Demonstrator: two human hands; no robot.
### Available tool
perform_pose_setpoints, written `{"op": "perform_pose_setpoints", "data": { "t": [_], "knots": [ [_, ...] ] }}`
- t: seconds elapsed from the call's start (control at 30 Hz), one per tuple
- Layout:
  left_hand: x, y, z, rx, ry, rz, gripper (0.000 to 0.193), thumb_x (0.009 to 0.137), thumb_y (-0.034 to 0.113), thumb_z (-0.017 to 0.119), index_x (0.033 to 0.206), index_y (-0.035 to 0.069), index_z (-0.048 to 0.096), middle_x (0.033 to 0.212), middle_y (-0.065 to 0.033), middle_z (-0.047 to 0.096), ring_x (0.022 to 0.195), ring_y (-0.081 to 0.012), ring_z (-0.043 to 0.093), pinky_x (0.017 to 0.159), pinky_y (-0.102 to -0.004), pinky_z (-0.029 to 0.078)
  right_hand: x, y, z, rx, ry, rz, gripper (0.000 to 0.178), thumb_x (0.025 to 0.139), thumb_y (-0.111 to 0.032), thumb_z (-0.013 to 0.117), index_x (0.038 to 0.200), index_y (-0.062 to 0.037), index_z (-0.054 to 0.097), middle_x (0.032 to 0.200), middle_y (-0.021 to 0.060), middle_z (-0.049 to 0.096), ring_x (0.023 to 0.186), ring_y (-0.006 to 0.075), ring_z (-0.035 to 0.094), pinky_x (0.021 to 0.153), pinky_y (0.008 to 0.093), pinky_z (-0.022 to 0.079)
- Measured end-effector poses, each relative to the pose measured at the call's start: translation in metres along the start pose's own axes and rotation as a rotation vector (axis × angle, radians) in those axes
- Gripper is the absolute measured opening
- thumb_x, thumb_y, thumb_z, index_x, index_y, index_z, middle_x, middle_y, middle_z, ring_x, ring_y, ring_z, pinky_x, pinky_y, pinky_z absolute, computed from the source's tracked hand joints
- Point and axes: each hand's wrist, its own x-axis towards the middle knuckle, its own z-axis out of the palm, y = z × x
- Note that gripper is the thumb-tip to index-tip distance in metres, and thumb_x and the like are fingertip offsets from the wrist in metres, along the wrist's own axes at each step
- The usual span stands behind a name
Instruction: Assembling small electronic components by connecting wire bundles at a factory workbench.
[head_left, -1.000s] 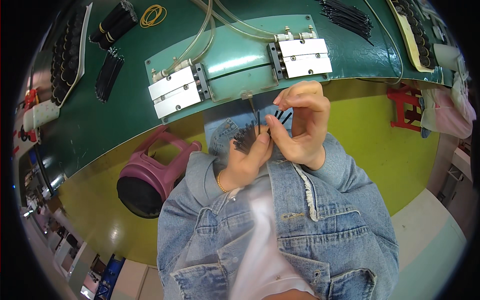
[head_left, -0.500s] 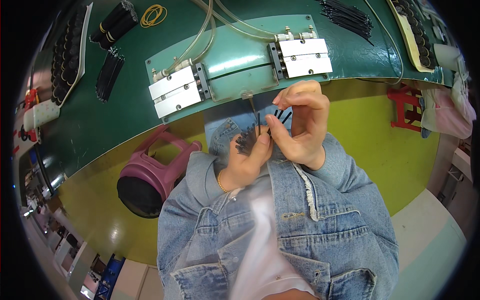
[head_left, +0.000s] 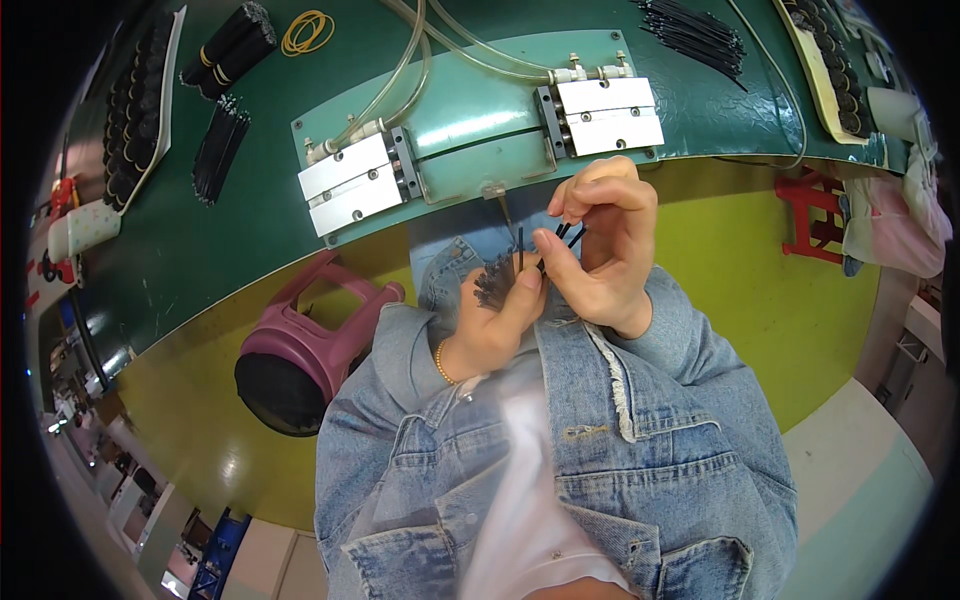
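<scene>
My left hand (head_left: 497, 325) is closed around a bundle of thin black strands (head_left: 494, 283), their ends fanned out above the fist. One short black stick (head_left: 521, 247) stands up by my left thumb. Close beside it, my right hand (head_left: 610, 260) is closed, thumb and fingers pinching a few short black sticks (head_left: 577, 237) like small tubes. The fingertips of both hands nearly meet. Just beyond them, a thin metal rod (head_left: 506, 210) points from the front edge of a green fixture plate (head_left: 470, 85); the hands partly hide what lies below it.
Two silver blocks, left (head_left: 352, 185) and right (head_left: 612, 115), sit on the plate with clear hoses (head_left: 405, 60). Black strand bundles (head_left: 220, 150) and yellow rubber bands (head_left: 307, 32) lie left; loose black strands (head_left: 695, 38) lie right. A purple stool (head_left: 300, 340) and red stool (head_left: 808, 220) stand below.
The black sticks in my right fingers have drawn closer together and shifted slightly. My right fingertips have moved a little; my left hand stays nearly still.
</scene>
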Motion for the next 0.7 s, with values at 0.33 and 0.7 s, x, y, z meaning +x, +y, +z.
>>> {"op": "perform_pose_setpoints", "data": {
  "t": [0.33, 0.7],
  "knots": [
    [-0.0009, -0.0026, 0.0021, 0.079, 0.015, 0.021, 0.028, 0.091, 0.023, 0.039, 0.08, 0.0, 0.05, 0.053, 0.0038, 0.039, 0.046, -0.0032, 0.03, 0.045, -0.0193, 0.022, -0.0013, 0.0014, 0.0012, 0.046, -0.019, 0.005, 0.046, 0.065, 0.011, 0.057, 0.103, -0.0028, 0.036, 0.088, 0.0096, 0.038, 0.077, 0.0167, 0.044, 0.073, 0.0334, 0.042],
    [-0.0007, -0.0024, -0.0002, -0.004, -0.01, -0.062, 0.02, 0.089, 0.016, 0.043, 0.074, 0.004, 0.046, 0.06, 0.0032, 0.043, 0.055, -0.0048, 0.035, 0.049, -0.0203, 0.027, -0.0003, 0.0005, 0.0009, 0.087, -0.097, 0.005, 0.045, 0.065, 0.012, 0.056, 0.103, -0.0031, 0.035, 0.089, 0.0119, 0.039, 0.077, 0.0183, 0.047, 0.074, 0.0358, 0.044]
  ]
}}
